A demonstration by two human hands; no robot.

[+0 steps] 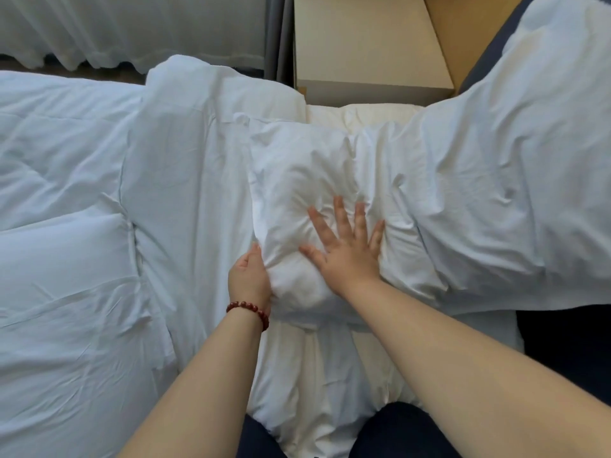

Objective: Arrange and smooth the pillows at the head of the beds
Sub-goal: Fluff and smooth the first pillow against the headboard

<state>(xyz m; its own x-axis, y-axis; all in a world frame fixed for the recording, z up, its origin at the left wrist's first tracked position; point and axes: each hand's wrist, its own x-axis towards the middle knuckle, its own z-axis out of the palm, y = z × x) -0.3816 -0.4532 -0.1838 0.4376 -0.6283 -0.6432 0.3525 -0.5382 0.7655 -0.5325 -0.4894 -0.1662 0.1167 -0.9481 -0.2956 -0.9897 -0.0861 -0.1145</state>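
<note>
Pillow (297, 180) under both my grips, at the head of the bed (314, 375).
My right grip (344, 249) lies flat on the pillow's top, fingers spread, pressing a dent into it. My left grip (249, 279), red bracelet (251, 309) at the wrist, curls round its left edge, fingertips buried in the cloth. A second pillow (512, 160) touches it on the right; the duvet (66, 193) lies left.

White pillow (297, 180) crumpled, dented, lying flat mid-bed; second pillow (515, 153) right.
</note>
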